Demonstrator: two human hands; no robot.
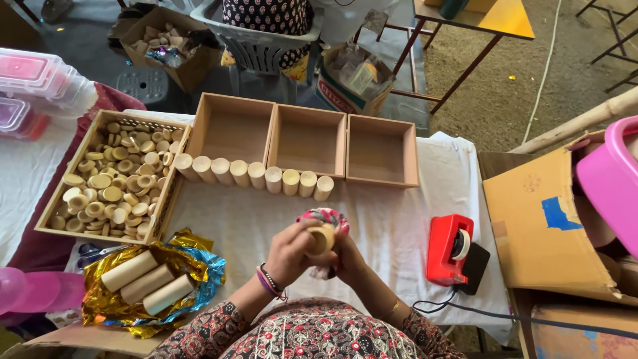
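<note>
My left hand (291, 251) and my right hand (345, 256) meet over the white tablecloth (252, 219), just in front of me. Together they hold a pale wooden cylinder (322, 238), its round end facing up. A pink patterned cloth (325, 216) is bunched around the cylinder, against my right hand. A row of several similar wooden cylinders (252, 174) stands upright just beyond my hands. Three more cylinders (146, 282) lie on crinkled gold and blue foil (193, 262) at my left.
A wooden tray (56, 229) holding several small wooden discs sits at the left. Three empty wooden boxes (309, 141) line the back. A red tape dispenser (450, 249) stands at the right, beside a cardboard box (551, 226). Cartons and a plastic chair stand beyond the table.
</note>
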